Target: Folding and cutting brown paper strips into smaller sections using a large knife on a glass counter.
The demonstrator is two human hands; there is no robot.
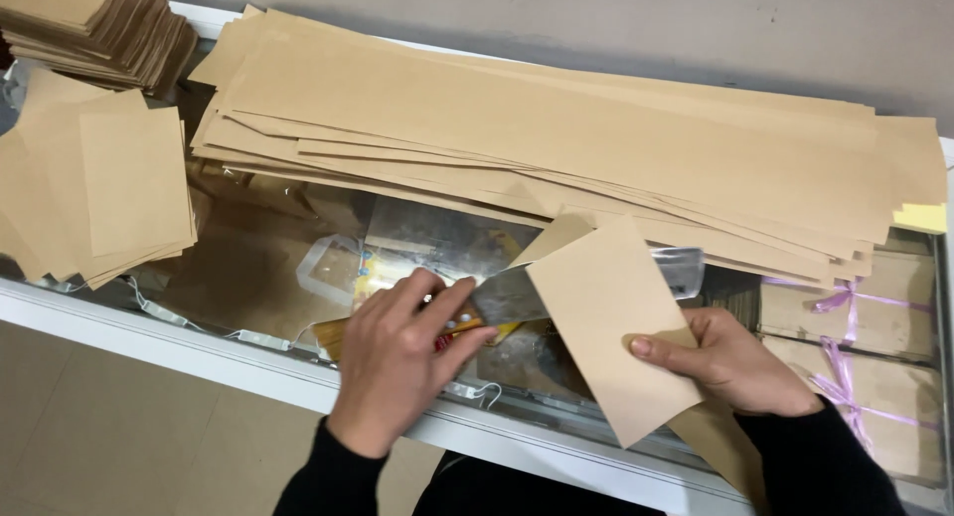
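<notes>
Left hand (402, 362) gripping a wide flat metal blade with orange handle (497, 302), blade laid under the paper. Right hand (730, 362) pinching one folded tan kraft paper sheet (611, 322), thumb on top, sheet tilted over the glass-topped bench (248, 278). Two hands, one blade, one sheet in hand. Behind: a fanned pile of long kraft strips (556, 148), close to the sheet. Left: two stacks of cut kraft squares (109, 178), (99, 24). Under the glass at right, cardboard boxes tied with purple ribbon (855, 317).

Glass counter (248, 329) — kraft strips (556, 139), squares (109, 183)
</notes>
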